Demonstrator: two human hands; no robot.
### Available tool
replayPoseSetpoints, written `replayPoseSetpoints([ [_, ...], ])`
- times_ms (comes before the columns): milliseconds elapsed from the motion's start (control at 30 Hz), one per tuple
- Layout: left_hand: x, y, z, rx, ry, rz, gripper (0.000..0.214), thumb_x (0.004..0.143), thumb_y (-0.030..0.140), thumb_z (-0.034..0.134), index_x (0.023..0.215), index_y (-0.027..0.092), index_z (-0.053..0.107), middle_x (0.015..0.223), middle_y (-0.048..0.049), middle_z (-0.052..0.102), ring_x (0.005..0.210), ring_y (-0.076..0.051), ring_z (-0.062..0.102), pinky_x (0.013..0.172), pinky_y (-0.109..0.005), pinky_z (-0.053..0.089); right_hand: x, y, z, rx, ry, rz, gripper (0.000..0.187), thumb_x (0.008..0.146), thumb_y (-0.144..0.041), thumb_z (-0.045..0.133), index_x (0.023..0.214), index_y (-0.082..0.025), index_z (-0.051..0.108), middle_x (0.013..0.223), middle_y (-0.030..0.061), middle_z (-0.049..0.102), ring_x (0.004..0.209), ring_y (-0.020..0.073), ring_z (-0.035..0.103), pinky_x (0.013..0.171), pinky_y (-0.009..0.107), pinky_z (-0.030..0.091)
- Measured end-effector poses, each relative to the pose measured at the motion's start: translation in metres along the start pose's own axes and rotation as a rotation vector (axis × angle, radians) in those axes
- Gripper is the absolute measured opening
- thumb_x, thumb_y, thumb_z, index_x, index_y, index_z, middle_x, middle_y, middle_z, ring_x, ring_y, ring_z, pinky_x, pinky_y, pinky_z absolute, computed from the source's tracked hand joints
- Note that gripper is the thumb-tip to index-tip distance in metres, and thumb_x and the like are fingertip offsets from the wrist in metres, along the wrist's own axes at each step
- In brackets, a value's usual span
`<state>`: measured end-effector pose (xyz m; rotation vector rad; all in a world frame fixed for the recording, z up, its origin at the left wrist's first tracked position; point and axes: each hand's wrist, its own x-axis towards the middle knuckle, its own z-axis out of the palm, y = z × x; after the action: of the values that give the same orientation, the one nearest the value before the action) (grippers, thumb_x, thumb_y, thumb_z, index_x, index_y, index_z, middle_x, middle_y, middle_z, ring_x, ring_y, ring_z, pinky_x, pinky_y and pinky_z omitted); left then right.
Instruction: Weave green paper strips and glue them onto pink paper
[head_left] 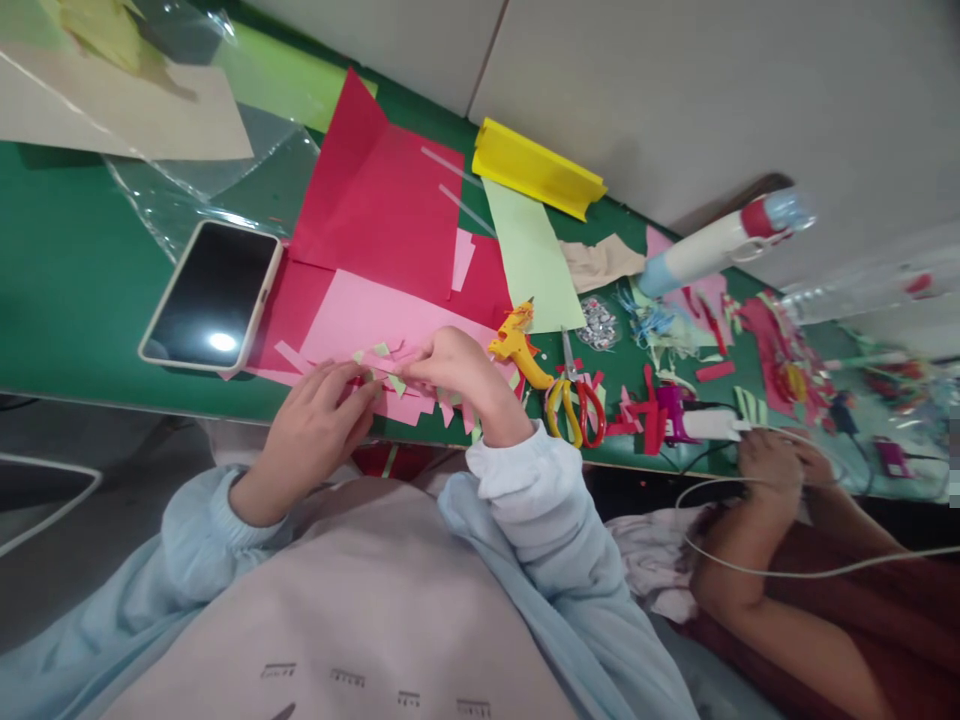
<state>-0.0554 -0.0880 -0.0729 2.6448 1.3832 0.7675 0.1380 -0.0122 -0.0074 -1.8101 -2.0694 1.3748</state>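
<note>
While pinched between both hands (390,385), pink paper strip (390,368) lengthwise left-right across table edge.

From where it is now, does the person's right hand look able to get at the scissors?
Probably yes. The right hand is busy pinching a pink paper strip with the left hand, but the scissors lie just beyond its wrist on the green table, with only the yellow glue gun nearby.

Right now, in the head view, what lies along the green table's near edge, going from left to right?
Phone → left hand → right hand, both on pink paper strips → yellow glue gun → scissors → another person's hands.
</note>
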Motion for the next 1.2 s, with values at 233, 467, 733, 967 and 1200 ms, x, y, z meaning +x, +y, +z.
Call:
replayPoseSetpoints([
  [233, 0.001, 0.002, 0.001, 0.013, -0.004, -0.015, 0.034, 0.090, 0.018, 0.049, 0.123, 0.015, 0.058, 0.118, -0.0166, 0.063, 0.110, -0.029, 0.059, 0.095, -0.047, 0.051, -0.001, -0.004, 0.010, 0.135, -0.032, 0.055, 0.033, 0.080, -0.035, 0.062, 0.053, -0.016, 0.056, 0.043, -0.0021, 0.053, 0.037, 0.0071, 0.049, 0.043, 0.020, 0.037],
  [467, 0.004, -0.001, 0.002, -0.023, -0.030, -0.021, 0.037, 0.091, 0.021, 0.050, 0.127, 0.012, 0.058, 0.124, -0.0170, 0.063, 0.117, -0.030, 0.057, 0.100, -0.049, 0.047, 0.000, 0.004, 0.010, 0.154, -0.027, 0.094, 0.036, 0.079, -0.043, 0.064, 0.057, -0.016, 0.059, 0.043, -0.0014, 0.054, 0.034, 0.0087, 0.050, 0.036, 0.019, 0.035],
  [733, 0.005, -0.001, 0.001, 0.008, 0.002, -0.008, 0.030, 0.091, 0.022, 0.051, 0.117, 0.012, 0.063, 0.116, -0.0169, 0.066, 0.109, -0.030, 0.060, 0.095, -0.048, 0.049, -0.006, 0.015, 0.003, 0.173, -0.010, 0.025, 0.033, 0.078, -0.038, 0.062, 0.055, -0.016, 0.057, 0.046, -0.0023, 0.054, 0.038, 0.0077, 0.051, 0.040, 0.019, 0.035],
  [967, 0.008, -0.002, 0.001, -0.028, 0.004, 0.012, 0.033, 0.091, 0.022, 0.050, 0.122, 0.015, 0.061, 0.119, -0.0158, 0.066, 0.113, -0.031, 0.058, 0.095, -0.050, 0.048, 0.001, 0.019, 0.008, 0.148, -0.026, 0.020, 0.038, 0.077, -0.044, 0.060, 0.051, -0.017, 0.053, 0.043, -0.0021, 0.052, 0.038, 0.0098, 0.053, 0.040, 0.020, 0.035],
  [1200, 0.012, -0.002, 0.001, 0.015, -0.028, 0.050, 0.032, 0.091, 0.021, 0.050, 0.121, 0.013, 0.062, 0.119, -0.0132, 0.068, 0.112, -0.030, 0.058, 0.098, -0.048, 0.046, 0.002, 0.021, 0.008, 0.150, 0.008, 0.016, 0.035, 0.076, -0.044, 0.062, 0.057, -0.015, 0.060, 0.044, -0.0026, 0.054, 0.038, 0.0075, 0.051, 0.041, 0.019, 0.035],
])
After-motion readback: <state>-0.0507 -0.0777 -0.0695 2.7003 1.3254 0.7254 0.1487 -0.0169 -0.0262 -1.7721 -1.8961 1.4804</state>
